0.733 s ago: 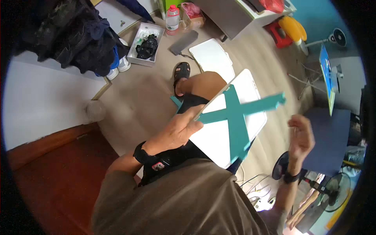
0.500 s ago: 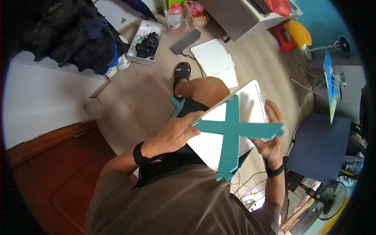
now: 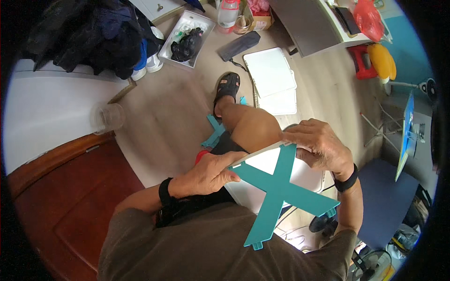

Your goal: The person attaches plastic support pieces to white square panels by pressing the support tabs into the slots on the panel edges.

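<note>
Over my lap lies a white rectangular panel with rounded corners [image 3: 246,193], with a teal X-shaped plastic piece [image 3: 280,188] on top of it. My left hand [image 3: 206,172] grips the panel's left corner, its thumb beside one arm end of the X. At the far edge, my right hand [image 3: 318,143] is closed around the panel rim near another arm end. Its fingertips are partly hidden. The two nearer arms, which have small clips at their ends, stick out free past the panel. Another teal piece [image 3: 214,132] lies on the floor by my leg.
More white panels [image 3: 268,72] lie on the floor ahead, beside a dark grey pouch [image 3: 239,45]. A white box [image 3: 164,52] holds a black bag. To the right stands a dark blue seat [image 3: 386,201]; to the left, a reddish-brown wooden surface [image 3: 70,210].
My right hand has moved from the right side of the panel to its far edge. The panel and teal X have turned and tilted, and the whole view has shifted.
</note>
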The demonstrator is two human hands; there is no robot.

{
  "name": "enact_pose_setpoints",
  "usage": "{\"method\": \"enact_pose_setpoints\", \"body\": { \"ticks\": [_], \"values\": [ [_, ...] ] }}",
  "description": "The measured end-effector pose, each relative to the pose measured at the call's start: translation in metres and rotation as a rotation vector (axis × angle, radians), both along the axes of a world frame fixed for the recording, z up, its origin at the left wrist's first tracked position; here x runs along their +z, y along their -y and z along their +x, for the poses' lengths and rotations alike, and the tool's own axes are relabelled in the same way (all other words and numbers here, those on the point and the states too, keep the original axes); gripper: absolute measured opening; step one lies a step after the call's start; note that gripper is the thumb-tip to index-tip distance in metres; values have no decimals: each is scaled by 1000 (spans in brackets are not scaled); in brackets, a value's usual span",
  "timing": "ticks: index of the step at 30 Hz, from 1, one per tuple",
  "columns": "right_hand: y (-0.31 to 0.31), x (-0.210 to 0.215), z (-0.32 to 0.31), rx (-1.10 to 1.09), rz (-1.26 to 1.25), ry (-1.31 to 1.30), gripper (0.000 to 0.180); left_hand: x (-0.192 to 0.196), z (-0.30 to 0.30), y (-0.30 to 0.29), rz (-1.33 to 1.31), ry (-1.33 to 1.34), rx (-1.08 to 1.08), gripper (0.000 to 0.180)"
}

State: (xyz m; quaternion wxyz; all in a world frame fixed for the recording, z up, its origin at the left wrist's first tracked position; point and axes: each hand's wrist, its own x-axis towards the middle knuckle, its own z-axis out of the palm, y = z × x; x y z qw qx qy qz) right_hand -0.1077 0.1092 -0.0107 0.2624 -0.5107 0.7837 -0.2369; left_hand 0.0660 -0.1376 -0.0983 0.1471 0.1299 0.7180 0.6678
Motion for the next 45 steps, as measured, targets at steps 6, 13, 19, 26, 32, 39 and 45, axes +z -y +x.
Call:
{"method": "enact_pose_setpoints", "body": {
  "ticks": [6, 13, 19, 26, 32, 39, 45],
  "values": [
    [-8, -14, -32, -15, 32, 413, 49, -5, -10, -1, 11, 26, 5, 49],
    [-13, -43, -52, 18, 19, 694, 38, -8, -17, -3, 64, 42, 34, 46],
    [-19, -51, -48, 12, -78, 633, 33, -12, -16, -4, 83, 55, 33, 48],
    [-21, -52, -37, -15, -213, 404, 30, -10, -19, 1, 82, 192, -22, 46],
    [-23, -55, -45, -70, -40, 736, 34, -8, -20, -2, 38, 201, -7, 45],
    [-34, -68, -36, -145, -113, 724, 28, -5, -27, -7, 23, 91, -17, 44],
    [-41, -49, -26, -382, 0, 723, 28, -7, -25, -9, 53, 245, -41, 44]
  ]
}}
